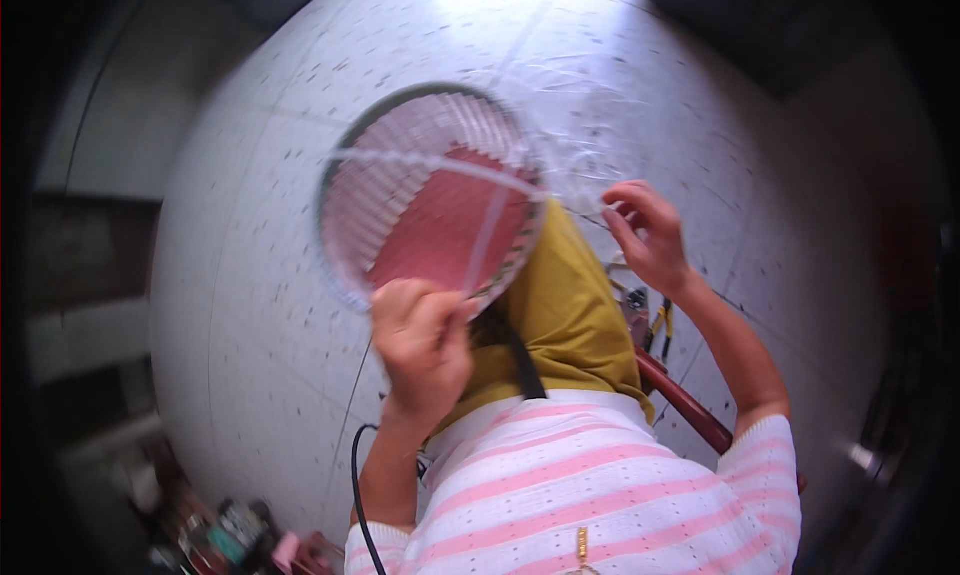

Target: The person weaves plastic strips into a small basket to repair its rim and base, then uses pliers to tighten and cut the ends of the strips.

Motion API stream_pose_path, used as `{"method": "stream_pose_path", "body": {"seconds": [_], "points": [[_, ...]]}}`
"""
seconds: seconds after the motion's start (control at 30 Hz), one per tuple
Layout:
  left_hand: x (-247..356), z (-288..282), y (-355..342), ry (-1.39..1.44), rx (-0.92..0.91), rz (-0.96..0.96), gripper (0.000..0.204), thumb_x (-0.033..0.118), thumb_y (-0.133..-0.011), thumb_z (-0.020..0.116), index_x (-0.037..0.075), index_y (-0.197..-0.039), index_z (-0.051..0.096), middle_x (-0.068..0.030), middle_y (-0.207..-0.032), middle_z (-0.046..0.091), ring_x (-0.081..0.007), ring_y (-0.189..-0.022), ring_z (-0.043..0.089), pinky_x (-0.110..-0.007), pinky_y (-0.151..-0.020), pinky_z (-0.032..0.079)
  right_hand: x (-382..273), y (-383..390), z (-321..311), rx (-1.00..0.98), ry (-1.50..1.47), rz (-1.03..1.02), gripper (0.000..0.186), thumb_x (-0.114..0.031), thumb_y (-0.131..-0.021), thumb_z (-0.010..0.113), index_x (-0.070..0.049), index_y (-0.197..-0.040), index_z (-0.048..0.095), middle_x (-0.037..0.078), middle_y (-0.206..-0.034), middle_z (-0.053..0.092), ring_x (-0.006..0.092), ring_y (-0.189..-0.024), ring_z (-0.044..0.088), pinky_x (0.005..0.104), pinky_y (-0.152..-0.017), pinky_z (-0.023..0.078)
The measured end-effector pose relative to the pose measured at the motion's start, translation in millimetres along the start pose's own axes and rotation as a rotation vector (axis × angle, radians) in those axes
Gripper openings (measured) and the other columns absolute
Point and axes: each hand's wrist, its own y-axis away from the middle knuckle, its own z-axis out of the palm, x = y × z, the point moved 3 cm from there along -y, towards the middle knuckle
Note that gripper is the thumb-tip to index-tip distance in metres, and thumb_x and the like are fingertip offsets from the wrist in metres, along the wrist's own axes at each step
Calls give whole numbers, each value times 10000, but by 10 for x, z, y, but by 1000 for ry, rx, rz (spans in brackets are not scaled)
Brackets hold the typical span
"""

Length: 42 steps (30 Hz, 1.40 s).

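Observation:
My left hand [420,340] is closed around the near rim of a round basket [385,190]. Its wall is ribbed and whitish, its bottom is pink, and the rim is dark along the far side. The basket tilts so that I look into it, and motion blurs it. A pale flat strip [410,159] crosses the opening; another pale band [487,237] runs down toward my left hand. To the right of the basket, apart from its rim, my right hand [648,235] is raised with thumb and fingers pinched. Whatever sits between those fingertips is too small to name.
Loose clear strips [590,115] lie on the speckled tile floor [250,235] beyond my right hand. Yellow-handled pliers [661,327] rest beside my knee, near a reddish-brown bar [690,405]. A black cable [357,475] hangs by my left arm. Assorted clutter [230,540] stands at lower left.

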Motion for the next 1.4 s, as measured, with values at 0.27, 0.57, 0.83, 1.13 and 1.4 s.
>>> {"method": "stream_pose_path", "body": {"seconds": [0.27, 0.57, 0.83, 1.13, 1.4], "points": [[-239, -277, 1231, 483, -245, -208, 459, 97, -898, 672, 30, -1339, 563, -166, -1418, 479, -366, -1343, 440, -511, -1110, 336, -1186, -201, 799, -547, 540, -643, 485, -166, -702, 844, -80, -1137, 647, 112, -1091, 650, 305, -1122, 588, 484, -1047, 367], [-654, -1345, 3914, 1635, -255, -791, 244, 89, -952, 590, -28, -1151, 670, -196, -1293, 603, -299, -1239, 550, -407, -1047, 423, -918, -387, 875, -670, 602, -688, 348, -30, -748, 802, 27, -1019, 592, 176, -959, 625, 372, -900, 586, 426, -826, 473], [-2012, -123, 6852, 646, 308, -1866, 159, 230, -947, 616, 75, -924, 638, -11, -759, 638, -120, -761, 645, -302, -690, 508, -773, -483, 718, -827, 612, -418, 331, 6, -846, 722, 7, -1159, 614, 132, -1156, 657, 275, -1075, 620, 369, -955, 447], [-3421, 1104, 6071, -160, 112, -1472, 515, 56, -804, 740, 67, -1259, 498, -216, -1035, 656, -372, -1005, 628, -437, -848, 522, -1259, -157, 696, -799, 800, -228, 280, 63, -834, 694, -14, -1101, 659, 100, -1155, 665, 231, -1058, 633, 347, -916, 466], [-3610, 1211, 5984, -265, 110, -1495, 214, -12, -814, 661, 31, -996, 557, -203, -1017, 565, -412, -966, 595, -487, -786, 504, -1634, 34, 1153, -808, 829, -451, 272, -12, -763, 758, -6, -1018, 662, 134, -1087, 684, 347, -994, 635, 417, -891, 467]]}}
